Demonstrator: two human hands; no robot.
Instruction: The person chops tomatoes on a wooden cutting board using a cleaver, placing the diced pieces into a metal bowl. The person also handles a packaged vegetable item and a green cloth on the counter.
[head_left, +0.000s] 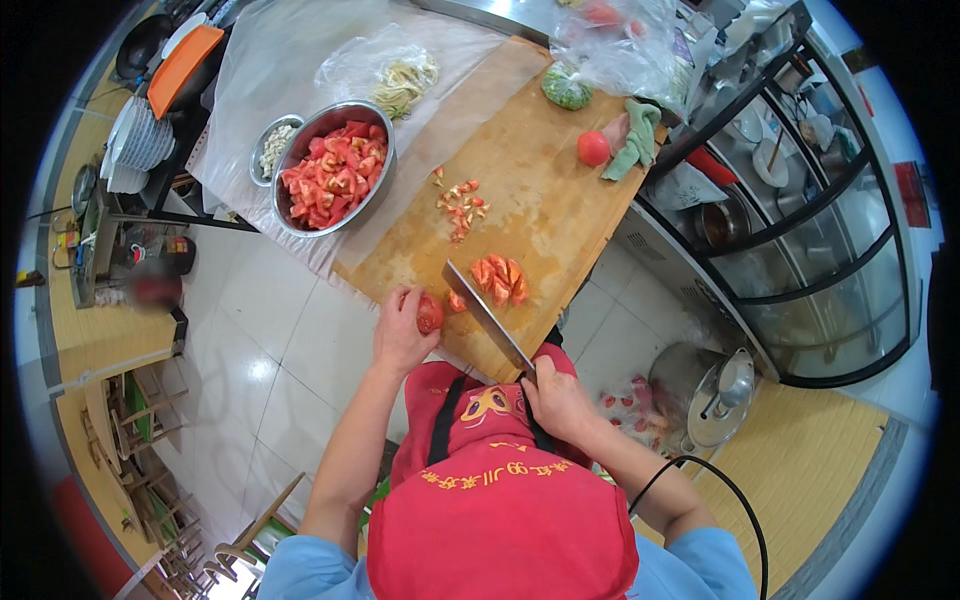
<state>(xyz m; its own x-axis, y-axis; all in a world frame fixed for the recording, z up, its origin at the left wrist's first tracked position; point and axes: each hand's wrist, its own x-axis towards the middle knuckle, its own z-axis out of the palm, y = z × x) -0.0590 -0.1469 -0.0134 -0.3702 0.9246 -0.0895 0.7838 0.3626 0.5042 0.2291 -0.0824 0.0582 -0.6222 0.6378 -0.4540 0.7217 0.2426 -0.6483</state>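
My left hand (399, 330) grips a red tomato (430, 313) at the near left edge of a wooden cutting board (525, 202). In my right hand (556, 394) is the handle of a cleaver (491, 315), its blade slanting up and left over the board. Just right of the blade lies a cluster of tomato wedges (500, 279), and one cut piece (457, 301) sits to its left. Farther up the board are small tomato trimmings (460, 208). A whole tomato (593, 148) rests near the far right edge, beside a green cloth (634, 139).
Left of the board stands a steel bowl (279, 217) heaped with tomato chunks, with a small bowl of chopped white pieces (276, 150) against it. Bagged greens (568, 86) and pale strips in plastic (405, 84) lie farther back. A glass display case (795, 217) flanks the right side.
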